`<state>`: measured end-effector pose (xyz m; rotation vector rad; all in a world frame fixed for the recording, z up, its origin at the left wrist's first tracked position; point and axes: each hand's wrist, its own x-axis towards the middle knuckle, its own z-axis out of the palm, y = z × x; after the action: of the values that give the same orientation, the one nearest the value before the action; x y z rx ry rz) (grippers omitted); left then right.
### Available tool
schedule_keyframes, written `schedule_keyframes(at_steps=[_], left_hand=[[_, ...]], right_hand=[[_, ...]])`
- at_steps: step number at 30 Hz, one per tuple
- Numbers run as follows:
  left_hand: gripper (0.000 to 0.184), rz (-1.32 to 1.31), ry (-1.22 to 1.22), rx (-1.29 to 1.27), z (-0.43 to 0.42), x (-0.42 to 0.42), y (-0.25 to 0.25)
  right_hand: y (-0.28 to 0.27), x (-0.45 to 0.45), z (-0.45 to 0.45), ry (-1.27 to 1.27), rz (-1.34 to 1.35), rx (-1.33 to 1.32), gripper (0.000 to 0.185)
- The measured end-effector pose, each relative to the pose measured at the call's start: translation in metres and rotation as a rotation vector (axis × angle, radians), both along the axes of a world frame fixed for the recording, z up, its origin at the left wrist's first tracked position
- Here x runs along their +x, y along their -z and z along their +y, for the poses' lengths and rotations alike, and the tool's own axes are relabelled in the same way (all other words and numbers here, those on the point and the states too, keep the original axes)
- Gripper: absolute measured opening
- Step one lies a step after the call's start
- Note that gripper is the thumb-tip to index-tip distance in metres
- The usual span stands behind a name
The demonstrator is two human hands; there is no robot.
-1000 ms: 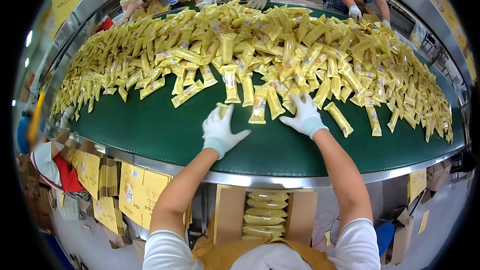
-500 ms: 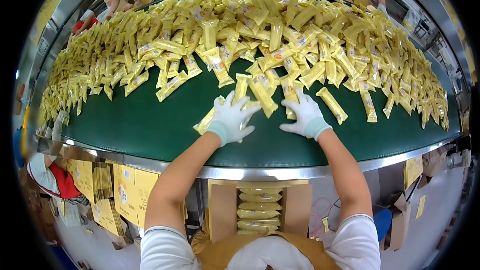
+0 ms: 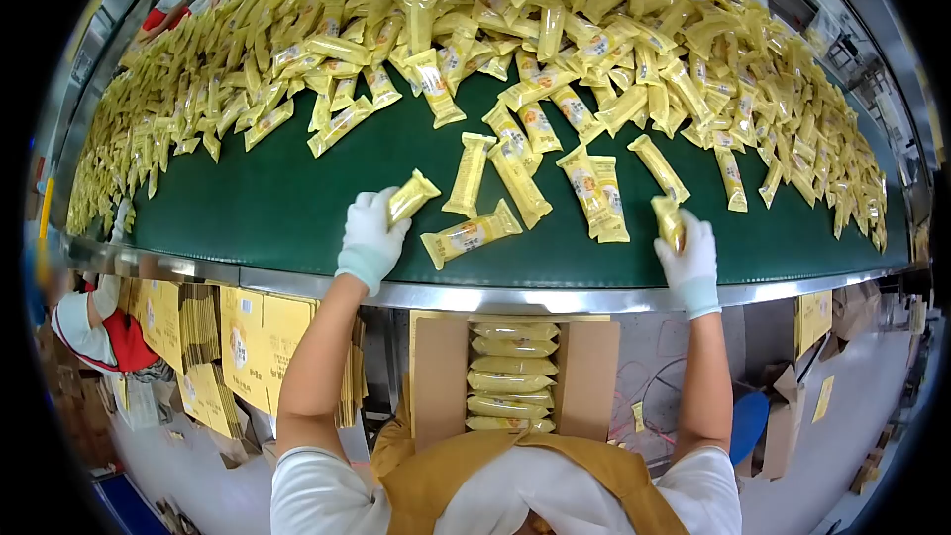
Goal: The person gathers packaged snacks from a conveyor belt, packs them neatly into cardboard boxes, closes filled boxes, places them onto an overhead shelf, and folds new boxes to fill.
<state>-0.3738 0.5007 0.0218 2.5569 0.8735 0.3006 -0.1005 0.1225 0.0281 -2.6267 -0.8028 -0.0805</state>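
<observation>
Left hand pinching a yellow plastic packet; right hand pinching a second packet.
Hands now drawn apart, two packets singled out.

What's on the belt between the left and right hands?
Several loose yellow packets, flat on the green belt, between left hand and right hand. Bare belt along the near edge. Head view.
</observation>
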Motion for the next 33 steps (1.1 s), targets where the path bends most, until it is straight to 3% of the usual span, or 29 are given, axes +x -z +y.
schedule_keyframes(at_steps=[3, 5, 9, 13, 17, 19, 21, 25, 27, 29, 31, 33], left_hand=[[0.051, -0.095, 0.126, -0.031, -0.022, 0.012, -0.036], [0.052, -0.014, 0.297, -0.019, -0.047, 0.027, -0.041], [0.055, 0.247, 0.322, 0.122, -0.065, 0.056, -0.008], [0.047, 0.247, 0.303, 0.13, -0.049, 0.058, -0.006], [0.046, 0.184, 0.189, 0.189, -0.024, 0.032, 0.007], [0.056, 0.301, 0.309, 0.131, -0.02, 0.027, 0.008], [0.066, 0.221, 0.349, 0.267, -0.039, 0.02, 0.002], [0.084, 0.17, 0.399, 0.361, -0.056, 0.009, -0.002], [0.084, 0.249, 0.404, 0.345, -0.053, 0.008, -0.003], [0.082, 0.267, 0.405, 0.415, -0.052, 0.005, 0.0], [0.083, 0.306, 0.369, 0.332, -0.047, 0.001, -0.002], [0.084, 0.297, 0.314, 0.234, -0.033, -0.002, -0.003]], right_hand=[[-0.029, 0.0, 0.037, -0.019, -0.093, 0.293, 0.062], [-0.021, 0.005, 0.073, -0.028, -0.202, 0.2, 0.063], [0.012, 0.009, 0.139, 0.18, 0.249, -0.28, 0.061], [0.009, 0.019, 0.118, 0.025, 0.207, -0.42, 0.059], [0.034, 0.028, 0.072, -0.057, 0.04, -0.359, 0.057], [0.037, 0.017, 0.057, -0.177, -0.079, -0.255, 0.057], [0.029, -0.002, 0.048, -0.289, -0.274, -0.114, 0.059], [0.015, -0.018, 0.049, -0.338, -0.321, -0.175, 0.076], [0.018, -0.011, 0.038, -0.49, -0.341, -0.158, 0.075], [0.004, -0.008, 0.033, -0.51, -0.178, -0.225, 0.075], [-0.021, -0.012, 0.029, -0.336, 0.09, -0.191, 0.079], [-0.055, -0.03, 0.021, -0.293, 0.13, 0.11, 0.081]])
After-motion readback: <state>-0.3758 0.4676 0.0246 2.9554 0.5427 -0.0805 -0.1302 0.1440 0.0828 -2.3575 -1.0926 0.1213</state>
